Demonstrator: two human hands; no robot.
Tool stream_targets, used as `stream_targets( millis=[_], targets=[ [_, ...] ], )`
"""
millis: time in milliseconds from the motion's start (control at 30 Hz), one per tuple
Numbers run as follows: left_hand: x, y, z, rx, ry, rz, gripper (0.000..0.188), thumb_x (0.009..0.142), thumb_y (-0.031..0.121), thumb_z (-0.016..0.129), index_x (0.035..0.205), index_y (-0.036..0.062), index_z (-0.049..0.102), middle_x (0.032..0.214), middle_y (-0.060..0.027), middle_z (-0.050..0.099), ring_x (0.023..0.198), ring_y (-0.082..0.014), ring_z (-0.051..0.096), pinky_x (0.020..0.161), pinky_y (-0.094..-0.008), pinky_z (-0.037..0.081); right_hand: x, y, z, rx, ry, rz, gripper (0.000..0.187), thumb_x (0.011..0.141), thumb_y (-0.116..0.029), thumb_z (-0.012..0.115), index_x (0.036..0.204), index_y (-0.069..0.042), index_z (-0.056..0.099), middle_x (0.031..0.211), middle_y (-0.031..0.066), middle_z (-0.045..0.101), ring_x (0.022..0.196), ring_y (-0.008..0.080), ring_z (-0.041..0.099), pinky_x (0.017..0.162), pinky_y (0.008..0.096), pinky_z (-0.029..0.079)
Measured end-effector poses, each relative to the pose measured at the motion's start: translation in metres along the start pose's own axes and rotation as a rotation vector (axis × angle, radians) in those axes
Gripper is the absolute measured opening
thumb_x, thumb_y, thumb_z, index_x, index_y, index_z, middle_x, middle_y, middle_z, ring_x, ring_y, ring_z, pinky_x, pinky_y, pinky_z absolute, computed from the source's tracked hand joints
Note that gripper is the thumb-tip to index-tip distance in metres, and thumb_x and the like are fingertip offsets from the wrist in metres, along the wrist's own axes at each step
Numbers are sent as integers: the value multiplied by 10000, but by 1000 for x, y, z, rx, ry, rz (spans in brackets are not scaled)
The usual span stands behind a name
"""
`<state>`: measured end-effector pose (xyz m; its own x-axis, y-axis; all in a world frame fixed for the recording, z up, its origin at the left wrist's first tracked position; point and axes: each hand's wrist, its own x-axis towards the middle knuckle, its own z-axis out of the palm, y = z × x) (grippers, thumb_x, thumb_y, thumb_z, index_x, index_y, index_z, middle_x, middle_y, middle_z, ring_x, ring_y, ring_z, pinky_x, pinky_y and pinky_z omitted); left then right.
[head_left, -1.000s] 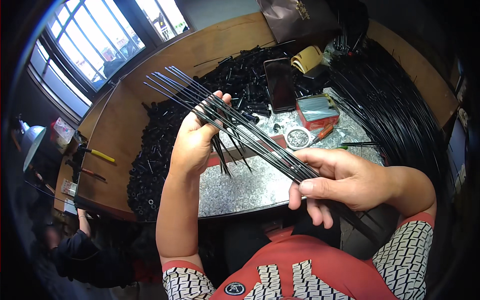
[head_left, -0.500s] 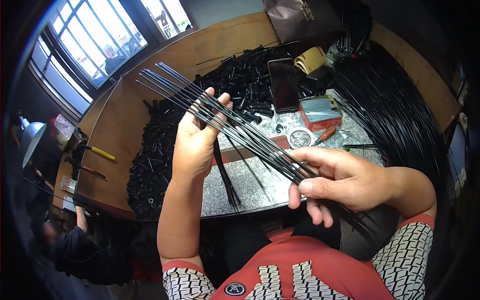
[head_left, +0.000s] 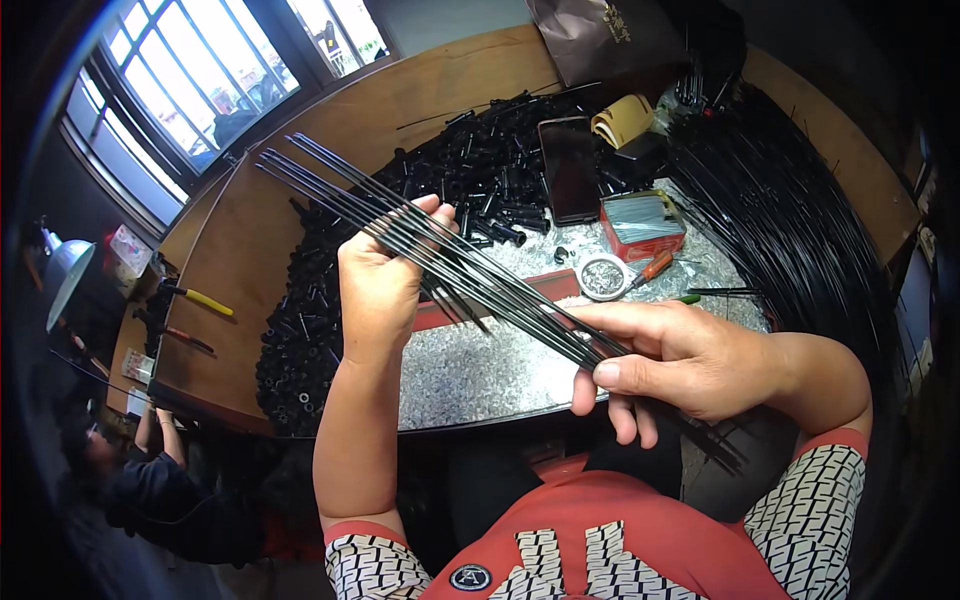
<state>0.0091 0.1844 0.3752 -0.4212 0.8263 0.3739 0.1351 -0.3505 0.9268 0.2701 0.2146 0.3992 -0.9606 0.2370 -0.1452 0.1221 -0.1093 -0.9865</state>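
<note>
While the right hand (head_left: 690, 362) pinches the thin black rods (head_left: 500, 296), the left hand (head_left: 378, 290) grips them farther up; they slant above the worktop (head_left: 465, 378), lower ends past its near edge. A firm right pinch and a lighter left hold should let them lie side by side, unbent.

Black rods (head_left: 500, 290), black-and-cream patterned sleeves (head_left: 812, 505)

- Dk-brown, paper-like carrier bag (head_left: 575, 48) bore gold print (head_left: 616, 22), too sm. to read.
- Round blk badge (head_left: 469, 578) w/ pale ring & emblem sat on red fabric shirt (head_left: 610, 500); details were too tiny to make out.
- No txt was legible.
</note>
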Motion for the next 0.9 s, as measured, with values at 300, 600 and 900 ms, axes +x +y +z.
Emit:
stream_targets(
  millis=[300,600,900],
  targets=[
    [25,-4,-6,-65,-209,-97,241,828,58,684,1029,-67,643,913,-134,697,815,-161,674,761,-266,541,3,4,5,48,64,33,500,984,-76,420,1437,-1,222,973,115,598,719,125,617,600,238,549],
    [-10,-64,-12,202,-335,255,284,820,-30,636,1095,33,678,1066,-92,684,948,-140,639,819,-272,510,35,165,18,-219,251,73,226,963,-163,511,933,42,601,784,83,664,732,125,642,674,262,523],
    [-98,-71,-35,902,-944,314,719,768,180,712,1399,102,377,1492,-130,303,1407,-373,196,1130,-505,189,56,304,17,-586,306,-64,258,929,-273,556,880,-30,625,767,187,638,728,377,607,664,409,486]
  ],
)
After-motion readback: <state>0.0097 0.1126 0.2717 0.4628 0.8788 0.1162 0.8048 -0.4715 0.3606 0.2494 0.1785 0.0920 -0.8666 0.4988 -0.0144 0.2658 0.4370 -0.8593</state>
